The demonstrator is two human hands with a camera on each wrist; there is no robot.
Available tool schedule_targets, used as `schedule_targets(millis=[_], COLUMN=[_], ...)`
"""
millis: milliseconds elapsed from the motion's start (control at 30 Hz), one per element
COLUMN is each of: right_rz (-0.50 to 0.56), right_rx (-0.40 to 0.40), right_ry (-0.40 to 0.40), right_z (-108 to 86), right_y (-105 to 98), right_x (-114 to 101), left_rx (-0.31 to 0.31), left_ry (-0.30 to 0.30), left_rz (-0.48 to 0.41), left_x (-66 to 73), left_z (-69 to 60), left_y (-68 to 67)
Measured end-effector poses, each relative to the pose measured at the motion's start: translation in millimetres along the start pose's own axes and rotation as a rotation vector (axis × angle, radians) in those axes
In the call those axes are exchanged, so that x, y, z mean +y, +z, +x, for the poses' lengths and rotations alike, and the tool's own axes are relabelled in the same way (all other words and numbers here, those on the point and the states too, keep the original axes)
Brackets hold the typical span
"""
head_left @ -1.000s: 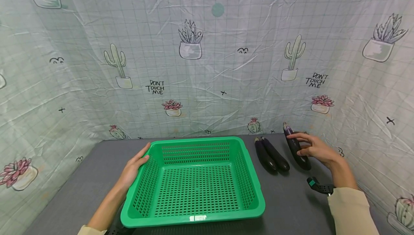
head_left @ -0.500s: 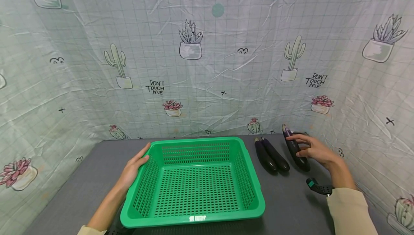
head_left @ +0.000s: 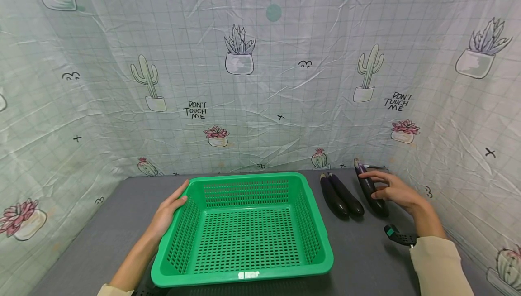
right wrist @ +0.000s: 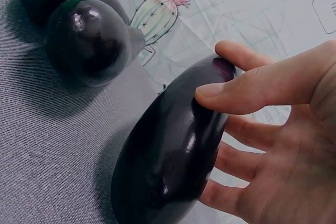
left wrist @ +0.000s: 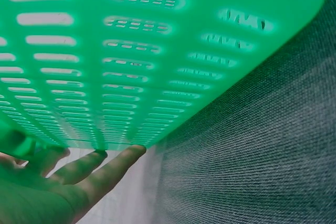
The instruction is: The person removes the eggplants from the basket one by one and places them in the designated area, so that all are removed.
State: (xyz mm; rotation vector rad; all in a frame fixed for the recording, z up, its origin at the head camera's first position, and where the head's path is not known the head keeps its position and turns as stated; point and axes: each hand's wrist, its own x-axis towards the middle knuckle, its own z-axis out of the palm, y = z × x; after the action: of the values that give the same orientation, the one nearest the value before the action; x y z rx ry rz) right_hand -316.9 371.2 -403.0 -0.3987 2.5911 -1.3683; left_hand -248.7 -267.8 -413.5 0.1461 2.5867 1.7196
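In the head view a green plastic basket (head_left: 248, 274) with slotted walls sits on the grey table. My left hand (head_left: 164, 214) holds its left rim, thumb on top; the left wrist view shows the fingers (left wrist: 113, 169) stretched along the outside of the slotted wall (left wrist: 89, 93). At the right, my right hand (head_left: 392, 191) grips a dark purple eggplant (head_left: 368, 187) between thumb and fingers. In the right wrist view that eggplant (right wrist: 165, 150) slants, its stem end hidden. Two more eggplants, one nearer the basket (head_left: 333, 198) and one beside it (head_left: 347, 195), lie side by side.
A cloth backdrop (head_left: 281, 88) printed with cacti and succulents rises behind the table and on both sides. The grey table surface (head_left: 107, 214) extends left of the basket. A black wrist camera mount (head_left: 400, 236) is by my right wrist.
My right hand has shifted slightly left and toward me, and the eggplant in it has moved the same way. The left hand, basket and other two eggplants stay where they were.
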Motion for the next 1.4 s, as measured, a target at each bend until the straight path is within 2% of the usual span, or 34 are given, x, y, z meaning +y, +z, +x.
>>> schedule_targets(millis=[500,1400], right_rz=[-0.014,-0.025], right_rx=[-0.005,-0.013], right_ry=[0.006,0.003], right_z=[0.4,5.4], right_y=[1.0,6.8], right_x=[0.9,6.2], left_rx=[0.0,-0.008], left_ry=[0.023,0.014], left_rz=[-0.007,-0.002], left_x=[0.4,0.1], left_z=[0.1,0.1], left_y=[0.2,-0.6])
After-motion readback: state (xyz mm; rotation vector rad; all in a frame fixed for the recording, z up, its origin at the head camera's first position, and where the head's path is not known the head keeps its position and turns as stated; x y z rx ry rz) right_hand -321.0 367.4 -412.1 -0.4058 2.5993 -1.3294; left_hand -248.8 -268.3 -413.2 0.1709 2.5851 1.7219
